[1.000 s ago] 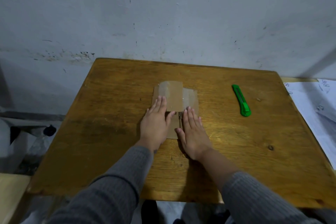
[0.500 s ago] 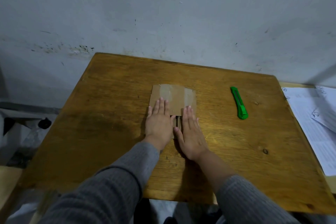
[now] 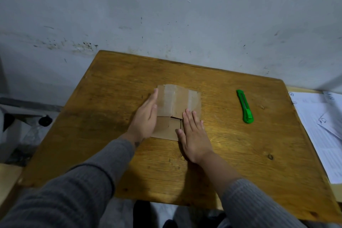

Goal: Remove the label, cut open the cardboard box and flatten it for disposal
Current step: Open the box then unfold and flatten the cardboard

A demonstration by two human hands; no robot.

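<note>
A small brown cardboard box lies flattened in the middle of the wooden table, with strips of clear tape across its far part. My left hand stands on its edge along the box's left side, fingers straight and together. My right hand rests flat, palm down, over the box's near right corner, fingers spread a little. Neither hand holds anything. A green utility knife lies on the table to the right of the box, apart from both hands.
White printed papers lie on a surface at the right, past the table's edge. A grey wall rises right behind the table. Dark clutter sits on the floor to the left.
My left hand has come off the top of the box and turned onto its edge at the box's left side. My right hand stays flat, shifted slightly right. The camera view has tilted a little.
</note>
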